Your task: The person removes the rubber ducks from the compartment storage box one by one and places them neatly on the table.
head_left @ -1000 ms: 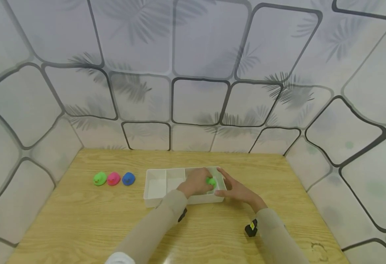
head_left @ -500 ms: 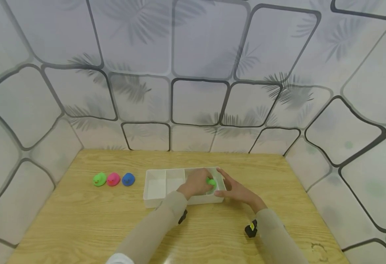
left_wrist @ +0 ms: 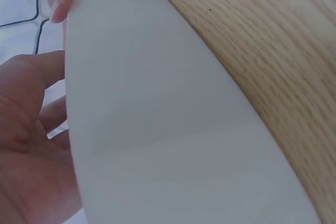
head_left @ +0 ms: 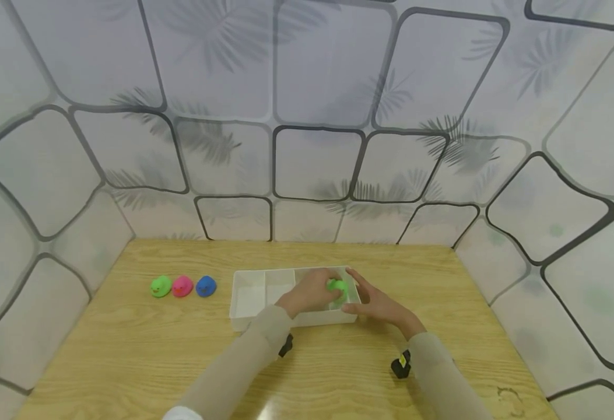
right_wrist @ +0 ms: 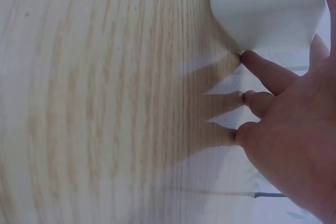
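Observation:
In the head view my left hand (head_left: pixel 312 290) reaches into the right part of a white divided box (head_left: pixel 249 322). Its thumb and fingers pinch a green rubber duck (head_left: pixel 338 286) there, partly hidden by the fingers. At the box's right end my right hand (head_left: pixel 380 303) grips the box, thumb at the near corner and a finger at the far one. The left wrist view has the left hand (left_wrist: pixel 26 140) behind the box's long side wall. In the right wrist view several fingertips of the right hand (right_wrist: pixel 299 124) rest on the table by the box's corner.
Left of the box, a green duck (head_left: pixel 161 286), a pink duck (head_left: pixel 182 286) and a blue duck (head_left: pixel 206 286) stand in a row on the wooden table (head_left: pixel 128 361). A patterned curtain (head_left: pixel 317 163) hangs behind the table and at both sides.
The left hand has shifted slightly left and its fingers have moved, so more of the green duck shows in them. The right hand and the box stay in place.

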`<state>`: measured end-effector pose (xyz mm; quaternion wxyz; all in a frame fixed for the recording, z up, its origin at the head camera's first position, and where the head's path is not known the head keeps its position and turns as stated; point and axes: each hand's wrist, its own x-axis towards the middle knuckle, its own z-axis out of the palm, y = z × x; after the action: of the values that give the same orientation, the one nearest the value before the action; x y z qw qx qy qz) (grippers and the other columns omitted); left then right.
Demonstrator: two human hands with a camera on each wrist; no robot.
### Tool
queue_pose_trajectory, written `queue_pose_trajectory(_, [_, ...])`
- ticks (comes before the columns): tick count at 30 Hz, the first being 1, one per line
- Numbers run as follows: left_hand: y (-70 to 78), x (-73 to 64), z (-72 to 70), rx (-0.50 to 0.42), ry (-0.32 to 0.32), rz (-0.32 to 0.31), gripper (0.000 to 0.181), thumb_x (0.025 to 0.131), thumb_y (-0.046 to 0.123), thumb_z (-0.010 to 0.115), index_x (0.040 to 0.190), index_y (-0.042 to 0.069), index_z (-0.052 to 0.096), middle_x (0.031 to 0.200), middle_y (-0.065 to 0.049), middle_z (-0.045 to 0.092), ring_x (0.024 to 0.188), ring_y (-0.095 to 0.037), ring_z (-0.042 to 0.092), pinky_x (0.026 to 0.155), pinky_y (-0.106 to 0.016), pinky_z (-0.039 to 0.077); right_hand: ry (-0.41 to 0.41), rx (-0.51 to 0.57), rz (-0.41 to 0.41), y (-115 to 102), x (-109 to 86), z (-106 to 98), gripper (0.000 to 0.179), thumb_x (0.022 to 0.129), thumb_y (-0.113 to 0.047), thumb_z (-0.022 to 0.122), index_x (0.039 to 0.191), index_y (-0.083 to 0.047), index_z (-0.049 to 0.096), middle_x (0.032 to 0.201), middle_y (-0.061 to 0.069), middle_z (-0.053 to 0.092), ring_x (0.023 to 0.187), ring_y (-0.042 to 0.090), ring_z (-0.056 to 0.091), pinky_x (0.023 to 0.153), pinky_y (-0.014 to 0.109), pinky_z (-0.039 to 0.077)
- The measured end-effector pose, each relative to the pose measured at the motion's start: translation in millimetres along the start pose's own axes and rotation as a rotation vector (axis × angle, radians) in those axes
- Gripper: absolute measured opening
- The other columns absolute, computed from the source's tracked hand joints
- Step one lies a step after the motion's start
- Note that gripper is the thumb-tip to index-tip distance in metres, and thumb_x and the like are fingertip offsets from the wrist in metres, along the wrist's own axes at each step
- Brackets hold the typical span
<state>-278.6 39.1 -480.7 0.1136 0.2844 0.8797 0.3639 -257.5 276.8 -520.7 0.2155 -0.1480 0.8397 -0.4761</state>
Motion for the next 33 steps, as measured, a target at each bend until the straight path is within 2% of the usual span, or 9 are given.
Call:
queue_pose_trajectory(7, [-2.7, -2.7, -7.1, -0.030, 0.025, 0.020, 0.037, 0.102, 0.022, 0.068, 0.134, 0.003, 0.068, 0.136, -0.017, 0.070, 0.122, -0.032, 0.069, 0.104, -0.046, 0.057, -0.020, 0.040, -0.023, 2.7, 0.9, 1.5, 0.100, 0.100, -0.036, 0.073, 0.170, -0.039, 0.001, 0.172, 0.021, 0.027, 0.156, 0.039, 0.037, 0.122, 0.062, 0.038])
queue_pose_trajectory(13, [-1.8, -7.3, -12.8, -0.060, 0.021, 0.052, 0.036, 0.103, 0.021, 0.066, 0.134, 0.002, 0.066, 0.133, -0.018, 0.071, 0.110, -0.029, 0.072, 0.098, -0.044, 0.060, -0.032, 0.059, -0.024, 2.5, 1.1, 2.2, 0.101, 0.101, -0.035, 0.073, 0.170, -0.038, -0.001, 0.173, 0.021, 0.026, 0.154, 0.039, 0.040, 0.121, 0.062, 0.039])
queue_pose_trajectory(21, [-5.3, -9.8, -16.1, -0.064, 0.017, 0.070, 0.033, 0.104, 0.022, 0.064, 0.132, 0.006, 0.066, 0.133, -0.018, 0.070, 0.101, -0.023, 0.073, 0.085, -0.034, 0.062, -0.033, 0.064, -0.026, 1.6, 2.0, 2.5, 0.101, 0.101, -0.035, 0.073, 0.170, -0.038, -0.001, 0.172, 0.021, 0.027, 0.153, 0.039, 0.041, 0.121, 0.061, 0.039])
queue_pose_trajectory(25, [-2.9, -11.5, -19.1, -0.067, 0.017, 0.081, 0.031, 0.103, 0.020, 0.064, 0.130, 0.006, 0.066, 0.132, -0.017, 0.070, 0.101, -0.024, 0.074, 0.084, -0.033, 0.062, -0.026, 0.050, -0.026, 1.7, 1.6, 2.1, 0.101, 0.101, -0.035, 0.072, 0.170, -0.037, -0.002, 0.171, 0.022, 0.029, 0.152, 0.039, 0.043, 0.121, 0.061, 0.040])
queue_pose_trajectory(29, [1.3, -13.4, -23.3, -0.075, 0.025, 0.101, 0.031, 0.103, 0.018, 0.064, 0.130, 0.004, 0.065, 0.129, -0.016, 0.071, 0.104, -0.029, 0.075, 0.087, -0.036, 0.064, -0.032, 0.053, -0.031, 2.7, 2.3, 2.0, 0.101, 0.102, -0.034, 0.072, 0.170, -0.036, -0.003, 0.171, 0.021, 0.030, 0.150, 0.038, 0.046, 0.119, 0.059, 0.042])
queue_pose_trajectory(33, [1.8, -13.9, -26.3, -0.084, 0.053, 0.116, 0.033, 0.102, 0.017, 0.066, 0.130, 0.001, 0.066, 0.128, -0.015, 0.071, 0.105, -0.032, 0.075, 0.088, -0.038, 0.064, -0.027, 0.050, -0.030, 4.1, 3.2, 2.1, 0.101, 0.101, -0.035, 0.072, 0.170, -0.036, -0.002, 0.171, 0.021, 0.029, 0.152, 0.038, 0.043, 0.120, 0.060, 0.040])
